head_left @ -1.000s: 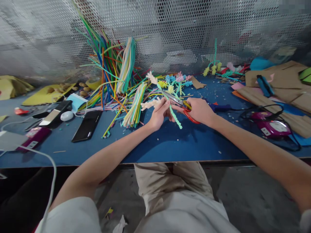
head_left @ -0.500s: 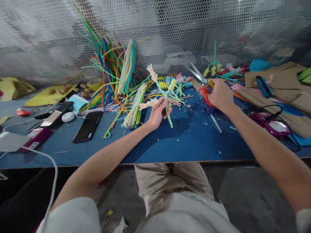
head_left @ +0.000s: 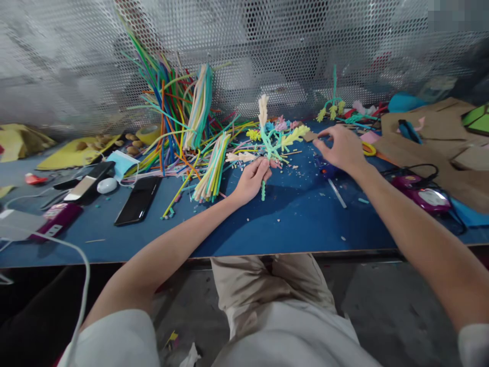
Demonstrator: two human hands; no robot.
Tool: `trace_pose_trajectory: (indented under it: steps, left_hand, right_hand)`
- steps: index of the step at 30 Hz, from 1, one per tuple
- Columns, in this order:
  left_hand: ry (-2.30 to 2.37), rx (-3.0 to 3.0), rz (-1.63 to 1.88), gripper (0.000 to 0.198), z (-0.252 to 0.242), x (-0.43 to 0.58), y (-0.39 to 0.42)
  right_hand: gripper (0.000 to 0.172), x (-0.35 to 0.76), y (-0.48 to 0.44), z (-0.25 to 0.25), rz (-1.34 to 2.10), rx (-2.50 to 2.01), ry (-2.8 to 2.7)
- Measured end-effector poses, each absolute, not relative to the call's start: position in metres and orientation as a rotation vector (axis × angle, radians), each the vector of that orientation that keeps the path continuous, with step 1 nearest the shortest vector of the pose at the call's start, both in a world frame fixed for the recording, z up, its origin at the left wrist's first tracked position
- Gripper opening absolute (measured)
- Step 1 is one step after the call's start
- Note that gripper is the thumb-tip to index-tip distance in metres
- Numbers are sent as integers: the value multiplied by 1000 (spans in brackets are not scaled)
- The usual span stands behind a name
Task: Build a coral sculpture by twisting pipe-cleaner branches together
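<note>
My left hand point(head_left: 251, 178) is closed around the green stem of a pipe-cleaner flower spray point(head_left: 270, 148). Cream tufts point up and left from it, and a yellow tuft point(head_left: 295, 136) extends right. The stem's lower end sticks out below my fingers. My right hand point(head_left: 340, 145) hovers to the right of the yellow tuft, thumb and forefinger apart. Its fingertips are close to a small brown cardboard piece point(head_left: 310, 136); contact is unclear. Beside that hand lie the scissors, with one yellow-lined handle loop point(head_left: 369, 149) showing and the rest hidden.
Bundled pipe cleaners point(head_left: 212, 168) and a loose heap point(head_left: 164, 112) are on the left, near a black phone point(head_left: 137, 200). A glue gun point(head_left: 324, 167) lies below my right hand. Brown cardboard point(head_left: 428, 122) and a purple device point(head_left: 424, 193) occupy the right. Perforated metal point(head_left: 267, 61) stands behind.
My right hand has let go of the scissors, which now lie on the table. The flower spray has turned in my left hand, so its yellow tuft points right.
</note>
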State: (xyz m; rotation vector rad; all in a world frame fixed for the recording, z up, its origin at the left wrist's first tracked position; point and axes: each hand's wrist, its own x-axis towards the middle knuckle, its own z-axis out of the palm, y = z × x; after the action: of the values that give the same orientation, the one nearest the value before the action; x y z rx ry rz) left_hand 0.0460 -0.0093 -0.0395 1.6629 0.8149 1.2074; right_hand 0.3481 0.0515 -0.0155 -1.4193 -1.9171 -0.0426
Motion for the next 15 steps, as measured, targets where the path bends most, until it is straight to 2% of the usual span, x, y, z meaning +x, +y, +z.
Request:
trace_pose_trajectory:
  steps: [7,12,15]
  left_hand:
    - [790,1905,1101,47,-34,46,-15]
    - [827,2177,841,49,-32,49,-22]
    - [768,2391,740,42,-34,49,-19]
  right_hand:
    - [40,269,3,-16,709,-817,-2038]
    - [36,259,-1,-25,1099,-751,-1814]
    - [36,262,5,-27,1131,-778,-1602]
